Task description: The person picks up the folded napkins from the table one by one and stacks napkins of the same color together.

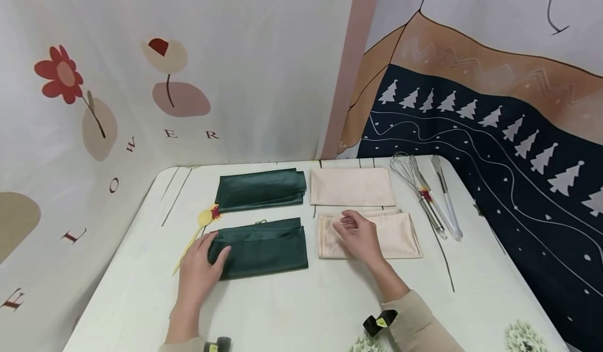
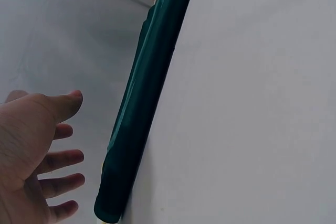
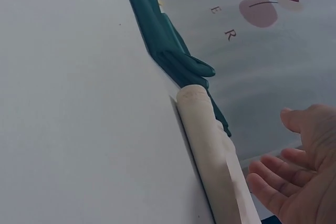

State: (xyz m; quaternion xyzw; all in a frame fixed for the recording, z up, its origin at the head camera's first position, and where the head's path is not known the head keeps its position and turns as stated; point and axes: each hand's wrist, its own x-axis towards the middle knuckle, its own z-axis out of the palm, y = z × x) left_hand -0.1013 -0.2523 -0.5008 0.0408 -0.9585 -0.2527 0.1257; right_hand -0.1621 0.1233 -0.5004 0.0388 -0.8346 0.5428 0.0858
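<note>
A folded dark green cloth (image 1: 268, 252) lies on the near left of the table, with a second folded green cloth (image 1: 259, 189) behind it. To their right are two folded pale pink cloths, a near one (image 1: 400, 237) and a far one (image 1: 350, 187). My left hand (image 1: 200, 268) is at the left end of the near green cloth; in the left wrist view its fingers are spread and hold nothing. Over the left part of the near pink cloth is my right hand (image 1: 363, 237), its fingers loosely bent and empty in the right wrist view.
A yellow spoon-shaped utensil (image 1: 204, 218) lies left of the green cloths. At the back right are a metal whisk (image 1: 414, 182) and long utensils with pale handles (image 1: 449, 205). Printed curtains (image 1: 264, 79) hang behind the white table (image 1: 282, 310).
</note>
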